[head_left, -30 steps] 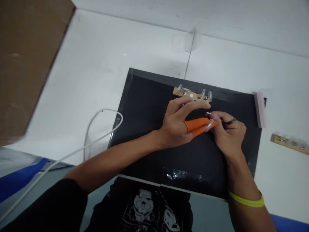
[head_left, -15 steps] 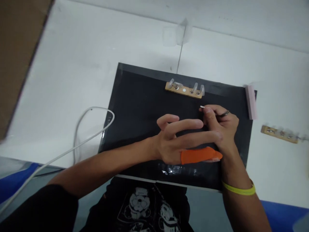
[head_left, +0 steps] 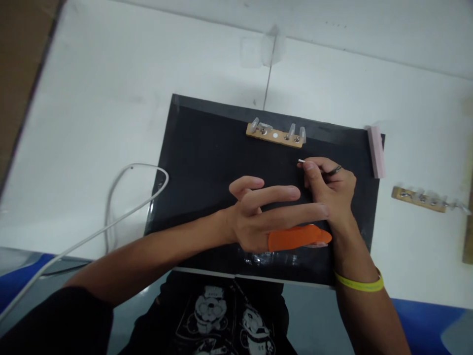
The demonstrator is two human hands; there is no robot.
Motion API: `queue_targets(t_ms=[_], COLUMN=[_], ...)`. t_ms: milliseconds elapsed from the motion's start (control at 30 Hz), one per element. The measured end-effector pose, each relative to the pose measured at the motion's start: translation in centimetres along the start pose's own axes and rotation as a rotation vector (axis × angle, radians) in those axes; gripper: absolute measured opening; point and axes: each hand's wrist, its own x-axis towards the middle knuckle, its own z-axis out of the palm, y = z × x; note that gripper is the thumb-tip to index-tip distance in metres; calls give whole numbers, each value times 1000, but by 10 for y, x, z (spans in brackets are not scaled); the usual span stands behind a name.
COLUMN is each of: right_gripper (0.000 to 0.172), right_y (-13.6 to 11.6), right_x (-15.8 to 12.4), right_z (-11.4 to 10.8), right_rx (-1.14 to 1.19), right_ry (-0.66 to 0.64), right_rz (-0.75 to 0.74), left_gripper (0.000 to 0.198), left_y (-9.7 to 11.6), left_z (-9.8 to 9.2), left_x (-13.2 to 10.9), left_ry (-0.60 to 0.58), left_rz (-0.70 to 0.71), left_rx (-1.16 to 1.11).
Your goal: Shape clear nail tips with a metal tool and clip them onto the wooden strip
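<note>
My right hand (head_left: 328, 190) is pinched over the black mat, with the tip of a small white stick-like piece (head_left: 301, 160) showing between thumb and forefinger. The rest of that piece is hidden by the fingers. My left hand (head_left: 258, 212) is beside it, three bare fingers stretched apart. An orange finger cover (head_left: 297, 238) is on its lowest finger. Below that covered finger, a clear edge (head_left: 318, 245) shows in what looks like a pinch; the thumb is hidden. Beyond my hands, a tan strip (head_left: 275, 135) carries several metal fittings and clear plastic sleeves.
The black mat (head_left: 207, 162) lies on a white table (head_left: 92, 98). A pink block (head_left: 376, 152) rests on the mat's right edge. Further right is a second tan strip (head_left: 419, 199) with fittings. A white cable (head_left: 111, 224) loops at left. Clear plastic pieces (head_left: 251, 53) stand at the back.
The whole view has shifted slightly, so everything appears a little further left. Both hands keep nearly the same pose, and the right still pinches the small white piece.
</note>
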Motion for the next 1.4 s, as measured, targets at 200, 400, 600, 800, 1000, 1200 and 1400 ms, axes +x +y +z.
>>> queue_targets(t_ms=[200, 400, 600, 800, 1000, 1200, 1400], right_gripper=[21, 29, 31, 32, 31, 31, 26], right_y=[-1, -9, -16, -4, 13, 12, 9], right_x=[-1, -1, 1, 2, 6, -3, -6], right_z=[1, 3, 9, 21, 8, 3, 4], right_rx=[96, 349, 448, 323, 326, 386, 392], right_ry=[21, 192, 358, 312, 365, 302, 234], right_rz=[30, 70, 50, 40, 35, 74, 106], left_gripper=[20, 23, 11, 32, 46, 21, 30], left_y=[-2, 5, 14, 22, 48, 48, 12], left_z=[-6, -15, -8, -3, -27, -42, -40], left_x=[25, 23, 20, 17, 20, -5, -19], left_ry=[157, -295, -600, -655, -661, -504, -524], left_rz=[291, 63, -167, -255, -324, -75, -151], left_rx=[-31, -180, -291, -413, -437, -47, 89])
